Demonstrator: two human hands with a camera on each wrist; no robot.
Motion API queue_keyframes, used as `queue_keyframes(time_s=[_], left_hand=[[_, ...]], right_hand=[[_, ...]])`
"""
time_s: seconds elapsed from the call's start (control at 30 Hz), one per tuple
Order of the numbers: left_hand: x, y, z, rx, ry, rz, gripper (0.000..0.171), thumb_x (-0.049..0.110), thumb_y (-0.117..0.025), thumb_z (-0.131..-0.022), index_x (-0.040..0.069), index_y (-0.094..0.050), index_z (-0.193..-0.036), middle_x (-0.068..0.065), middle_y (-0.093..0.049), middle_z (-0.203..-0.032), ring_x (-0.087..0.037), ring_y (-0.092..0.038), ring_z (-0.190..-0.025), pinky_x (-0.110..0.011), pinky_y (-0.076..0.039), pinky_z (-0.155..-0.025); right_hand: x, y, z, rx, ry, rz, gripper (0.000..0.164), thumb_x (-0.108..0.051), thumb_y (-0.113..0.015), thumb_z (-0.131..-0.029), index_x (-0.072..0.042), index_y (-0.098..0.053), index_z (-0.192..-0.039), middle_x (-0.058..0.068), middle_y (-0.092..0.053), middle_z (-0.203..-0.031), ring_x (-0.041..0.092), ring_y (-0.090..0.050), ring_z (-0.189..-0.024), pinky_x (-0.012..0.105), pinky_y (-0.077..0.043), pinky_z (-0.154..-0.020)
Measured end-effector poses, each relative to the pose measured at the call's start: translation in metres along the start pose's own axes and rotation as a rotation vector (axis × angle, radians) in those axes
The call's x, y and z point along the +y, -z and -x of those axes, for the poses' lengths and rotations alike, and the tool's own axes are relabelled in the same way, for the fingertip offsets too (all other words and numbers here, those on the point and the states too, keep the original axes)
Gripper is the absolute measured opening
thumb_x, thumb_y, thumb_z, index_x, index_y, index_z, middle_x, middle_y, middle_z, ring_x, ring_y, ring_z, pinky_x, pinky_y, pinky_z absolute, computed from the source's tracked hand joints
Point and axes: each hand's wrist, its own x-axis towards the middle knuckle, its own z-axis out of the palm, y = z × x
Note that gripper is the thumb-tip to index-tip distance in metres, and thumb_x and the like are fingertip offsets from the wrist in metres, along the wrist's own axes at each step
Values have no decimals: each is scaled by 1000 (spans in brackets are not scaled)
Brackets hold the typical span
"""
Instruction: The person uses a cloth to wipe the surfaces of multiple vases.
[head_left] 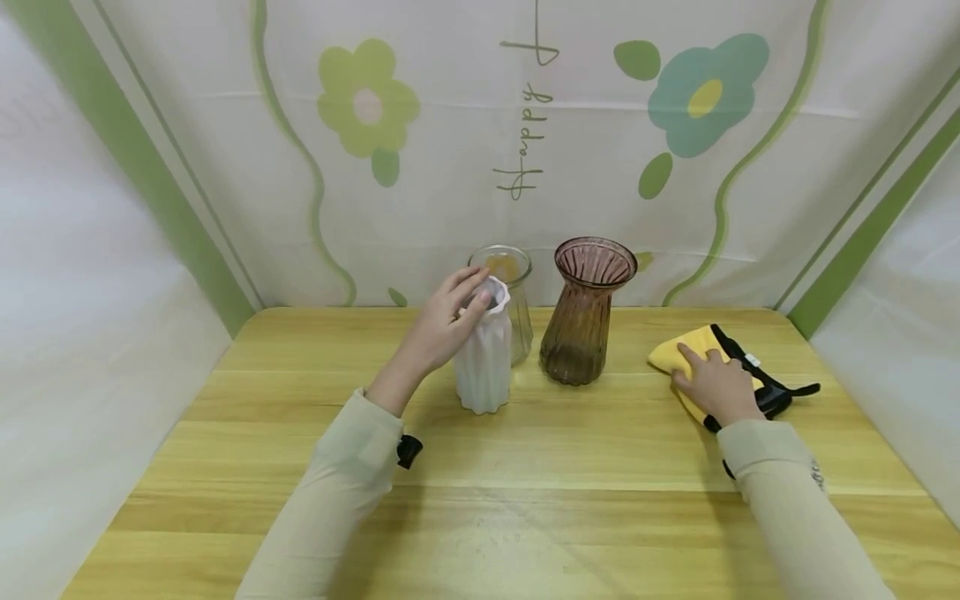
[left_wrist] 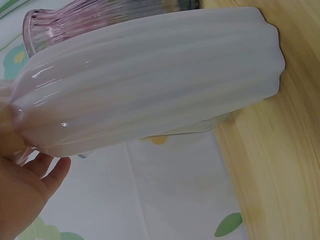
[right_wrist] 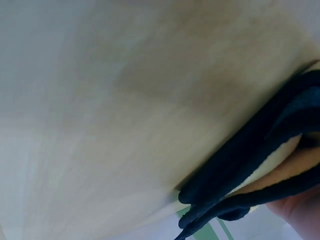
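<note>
A white fluted vase (head_left: 483, 367) stands upright on the wooden table. My left hand (head_left: 446, 321) grips it at the wavy rim, the thumb and fingers around the top. In the left wrist view the vase's smooth ribbed side (left_wrist: 150, 85) fills the upper part, with the fingertips (left_wrist: 59, 175) at its mouth. On the right, my right hand (head_left: 716, 383) rests on a folded yellow cloth (head_left: 663, 357) with black edging, its fingers spread over the top. The cloth's dark edging (right_wrist: 240, 155) shows close up in the right wrist view.
Behind the white vase stands a clear glass vase (head_left: 521, 329), partly hidden by it. To its right is a purple-brown ribbed glass vase (head_left: 577, 333) with a flared mouth. A white curtain (head_left: 450, 208) with printed flowers hangs along the table's far edge.
</note>
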Motion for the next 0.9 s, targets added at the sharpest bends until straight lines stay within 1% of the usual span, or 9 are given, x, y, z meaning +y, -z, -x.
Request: queue_keyframes(time_s=[0.17, 0.3, 0.4, 0.5, 0.57, 0.63, 0.73, 0.83, 0.9], left_hand=[[0, 0, 1, 5, -2, 12, 53, 39, -35, -102, 14, -36, -148, -3, -29, -156, -29, -38, -138, -47, -45, -103], [0, -1, 1, 4, -9, 6, 53, 39, -35, -102, 13, -36, -148, -4, -30, -156, -29, -40, -137, -46, -46, -102], [-1, -1, 1, 7, -12, 14, 52, 39, -35, -102, 13, -36, -148, -6, -30, -155, -29, -41, -135, -46, -47, -101], [-1, -1, 1, 13, -11, 27, 52, 38, -36, -102, 12, -37, -147, -8, -31, -155, -29, -43, -134, -46, -47, -100], [-1, -1, 1, 15, -9, 33, 52, 37, -36, -102, 12, -37, -147, -8, -32, -154, -29, -45, -132, -46, -48, -98], [-1, -1, 1, 13, -5, 34, 52, 38, -37, -102, 13, -38, -147, -6, -32, -154, -28, -47, -128, -45, -49, -96], [-1, -1, 1, 13, -4, 30, 52, 38, -37, -102, 13, -38, -147, -5, -32, -154, -27, -51, -122, -43, -50, -93], [-1, -1, 1, 16, -10, 26, 52, 38, -37, -102, 14, -38, -147, -5, -33, -153, -26, -54, -114, -42, -51, -90], [-2, -2, 1, 19, -16, 23, 51, 38, -38, -102, 14, -38, -147, -5, -33, -153, -25, -55, -108, -41, -51, -88]], right_hand=[[0, 2, -1, 30, 3, -54, 57, -38, -38, -100, -4, -34, -145, 42, -33, -135, 66, -43, -106, 68, -46, -74], [0, 0, -1, 133, 48, -112, 51, -27, -44, -99, 8, -43, -137, 43, -31, -139, 63, -33, -122, 69, -37, -96], [-1, 0, -1, 222, 84, -139, 47, -20, -47, -97, 15, -46, -129, 44, -36, -136, 61, -33, -124, 66, -31, -104], [-1, 1, 0, 289, 81, -192, 44, -17, -50, -97, 16, -48, -126, 40, -50, -124, 54, -51, -109, 63, -43, -89], [-1, 2, 1, 312, 61, -227, 40, -19, -49, -98, 13, -49, -123, 35, -59, -108, 46, -60, -85, 56, -49, -68], [1, 4, 3, 332, 43, -259, 35, -20, -47, -98, 9, -51, -118, 28, -61, -89, 35, -56, -63, 45, -43, -50], [2, 6, 4, 364, 23, -300, 30, -22, -45, -99, 4, -51, -110, 20, -56, -77, 25, -47, -55, 34, -34, -44], [0, 9, 6, 424, 20, -335, 33, -21, -45, -98, 7, -50, -117, 25, -58, -89, 29, -50, -61, 37, -36, -47], [-1, 11, 7, 457, 15, -355, 40, -21, -45, -98, 7, -47, -126, 31, -58, -106, 34, -53, -69, 43, -39, -51]])
